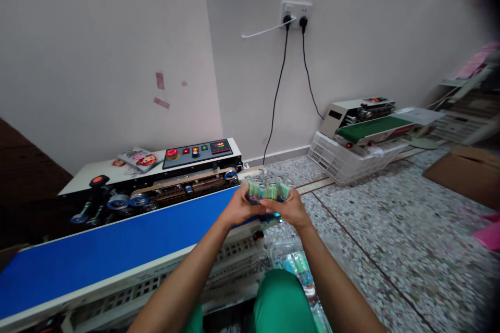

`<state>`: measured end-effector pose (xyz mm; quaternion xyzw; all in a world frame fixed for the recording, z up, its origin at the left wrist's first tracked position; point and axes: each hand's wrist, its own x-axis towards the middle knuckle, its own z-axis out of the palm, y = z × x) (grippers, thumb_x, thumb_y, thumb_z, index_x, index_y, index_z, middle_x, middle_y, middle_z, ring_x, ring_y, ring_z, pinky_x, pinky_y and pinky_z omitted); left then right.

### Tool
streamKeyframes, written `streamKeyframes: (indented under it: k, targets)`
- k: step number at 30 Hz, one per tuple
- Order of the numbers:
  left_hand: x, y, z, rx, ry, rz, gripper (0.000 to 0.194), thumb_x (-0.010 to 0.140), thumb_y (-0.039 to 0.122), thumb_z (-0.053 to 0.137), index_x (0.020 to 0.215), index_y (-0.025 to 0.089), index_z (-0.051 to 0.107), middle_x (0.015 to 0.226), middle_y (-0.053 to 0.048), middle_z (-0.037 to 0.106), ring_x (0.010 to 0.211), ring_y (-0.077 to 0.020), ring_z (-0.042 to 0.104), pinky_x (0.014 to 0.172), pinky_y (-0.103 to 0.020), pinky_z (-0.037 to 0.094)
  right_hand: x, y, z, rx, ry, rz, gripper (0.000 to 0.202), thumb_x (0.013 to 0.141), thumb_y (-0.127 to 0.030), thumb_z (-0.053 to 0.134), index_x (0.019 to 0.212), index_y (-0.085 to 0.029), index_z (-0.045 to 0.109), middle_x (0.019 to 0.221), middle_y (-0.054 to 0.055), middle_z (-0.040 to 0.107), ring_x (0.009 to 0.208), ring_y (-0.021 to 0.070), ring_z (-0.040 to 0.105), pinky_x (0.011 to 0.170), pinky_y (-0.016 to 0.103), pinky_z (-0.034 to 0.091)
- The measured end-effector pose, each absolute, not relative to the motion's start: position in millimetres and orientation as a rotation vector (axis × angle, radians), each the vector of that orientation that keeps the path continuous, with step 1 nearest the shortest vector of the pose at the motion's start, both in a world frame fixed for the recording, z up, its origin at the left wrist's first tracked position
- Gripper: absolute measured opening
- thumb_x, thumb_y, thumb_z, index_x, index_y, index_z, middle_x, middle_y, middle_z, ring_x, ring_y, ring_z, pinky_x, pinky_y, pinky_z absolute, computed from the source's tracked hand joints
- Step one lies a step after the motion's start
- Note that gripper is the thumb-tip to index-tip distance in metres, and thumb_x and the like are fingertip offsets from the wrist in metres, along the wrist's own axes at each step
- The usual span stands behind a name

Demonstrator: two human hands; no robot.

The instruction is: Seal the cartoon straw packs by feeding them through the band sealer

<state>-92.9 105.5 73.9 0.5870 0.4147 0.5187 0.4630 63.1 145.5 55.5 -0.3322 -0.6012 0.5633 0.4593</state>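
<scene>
Both my hands are closed on a clear plastic pack (270,187) of small green and yellow tube-like pieces, with wire-like loops along its top. My left hand (239,207) grips its left end and my right hand (289,209) its right end, thumbs meeting in front. The pack is upright, over the right end of a blue conveyor belt (128,244). Behind the belt stands a band sealing machine (195,157) with a lit display and a red stop button. What exactly the pieces are cannot be made out.
Below my hands, a clear plastic bin (279,250) holds several similar packs. A second sealer with a green belt (375,127) stands on a white crate (336,158). Power cords (278,88) hang from the wall socket (297,13). A cardboard box (464,177) lies at right.
</scene>
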Motion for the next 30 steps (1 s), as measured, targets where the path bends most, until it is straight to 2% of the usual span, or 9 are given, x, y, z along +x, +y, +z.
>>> streamKeyframes:
  k: [5, 9, 11, 13, 16, 19, 23, 27, 30]
  targets:
    - [-111.2, 85.4, 74.8, 1.187, 1.095, 1.457, 0.043, 0.054, 0.026, 0.081, 0.090, 0.016, 0.060, 0.079, -0.001, 0.066, 0.066, -0.0148, 0.060, 0.067, -0.030, 0.052, 25.6, 139.6, 70.8, -0.853, -1.498, 1.214, 0.066, 0.052, -0.030, 0.084, 0.111, -0.023, 0.054, 0.092, 0.001, 0.069, 0.079, 0.0191, 0.065, 0.071, 0.032, 0.055]
    - [-132.2, 81.0, 74.9, 1.069, 1.246, 1.650, 0.044, 0.049, 0.024, 0.082, 0.087, 0.016, 0.059, 0.074, 0.001, 0.067, 0.065, -0.0146, 0.061, 0.064, -0.027, 0.052, -1.4, 148.6, 80.0, -0.910, -1.663, 1.125, 0.077, 0.049, -0.039, 0.084, 0.116, -0.022, 0.051, 0.102, 0.004, 0.067, 0.093, 0.0228, 0.062, 0.085, 0.037, 0.049]
    - [-143.8, 79.1, 73.3, 1.017, 1.259, 1.680, 0.047, 0.049, 0.026, 0.083, 0.089, 0.016, 0.060, 0.077, 0.000, 0.069, 0.066, -0.0158, 0.064, 0.066, -0.028, 0.053, -10.2, 151.8, 80.9, -0.783, -1.709, 1.269, 0.074, 0.056, -0.048, 0.080, 0.118, -0.021, 0.051, 0.106, 0.006, 0.066, 0.099, 0.0237, 0.061, 0.088, 0.038, 0.048]
    - [-154.9, 76.3, 70.1, 0.952, 1.264, 1.702, 0.050, 0.050, 0.027, 0.084, 0.093, 0.016, 0.060, 0.080, -0.001, 0.071, 0.068, -0.0170, 0.065, 0.068, -0.030, 0.054, -16.1, 153.0, 78.2, -0.590, -1.677, 1.487, 0.062, 0.070, -0.056, 0.067, 0.119, -0.021, 0.053, 0.108, 0.007, 0.066, 0.103, 0.0238, 0.060, 0.089, 0.038, 0.048]
    - [-167.4, 71.1, 63.7, 0.872, 1.264, 1.733, 0.057, 0.048, 0.026, 0.085, 0.098, 0.016, 0.060, 0.087, -0.003, 0.072, 0.074, -0.0186, 0.067, 0.073, -0.031, 0.054, -23.9, 153.0, 68.0, -0.494, -1.567, 1.658, 0.043, 0.084, -0.054, 0.051, 0.110, -0.021, 0.061, 0.104, 0.006, 0.068, 0.104, 0.0226, 0.059, 0.088, 0.036, 0.048]
    - [-172.3, 66.7, 57.4, 0.840, 1.234, 1.710, 0.056, 0.048, 0.024, 0.086, 0.098, 0.015, 0.062, 0.091, -0.005, 0.073, 0.078, -0.0196, 0.068, 0.074, -0.032, 0.054, -34.8, 153.2, 55.8, -0.556, -1.443, 1.651, 0.032, 0.081, -0.046, 0.060, 0.102, -0.021, 0.065, 0.098, 0.004, 0.069, 0.096, 0.0211, 0.062, 0.084, 0.034, 0.050]
    - [-172.3, 65.5, 50.5, 0.766, 1.239, 1.730, 0.050, 0.051, 0.025, 0.085, 0.095, 0.014, 0.063, 0.088, -0.006, 0.073, 0.074, -0.0192, 0.068, 0.073, -0.034, 0.055, -49.0, 154.0, 50.5, -0.601, -1.264, 1.592, 0.032, 0.073, -0.039, 0.071, 0.100, -0.022, 0.064, 0.097, 0.002, 0.070, 0.089, 0.0204, 0.064, 0.081, 0.034, 0.051]
    - [-173.2, 68.0, 45.8, 0.724, 1.287, 1.777, 0.045, 0.053, 0.025, 0.084, 0.091, 0.014, 0.065, 0.088, -0.005, 0.073, 0.075, -0.0192, 0.068, 0.075, -0.034, 0.055, -53.6, 154.1, 53.7, -0.573, -1.250, 1.538, 0.029, 0.081, -0.043, 0.060, 0.101, -0.023, 0.062, 0.103, 0.003, 0.068, 0.097, 0.0218, 0.062, 0.083, 0.034, 0.050]
    - [-172.6, 69.9, 44.7, 0.733, 1.282, 1.793, 0.040, 0.055, 0.024, 0.083, 0.090, 0.015, 0.066, 0.089, -0.004, 0.074, 0.077, -0.0185, 0.068, 0.077, -0.033, 0.055, -55.2, 155.1, 50.4, -0.603, -1.180, 1.452, 0.027, 0.083, -0.042, 0.058, 0.100, -0.022, 0.061, 0.102, 0.004, 0.068, 0.095, 0.0206, 0.062, 0.082, 0.033, 0.050]
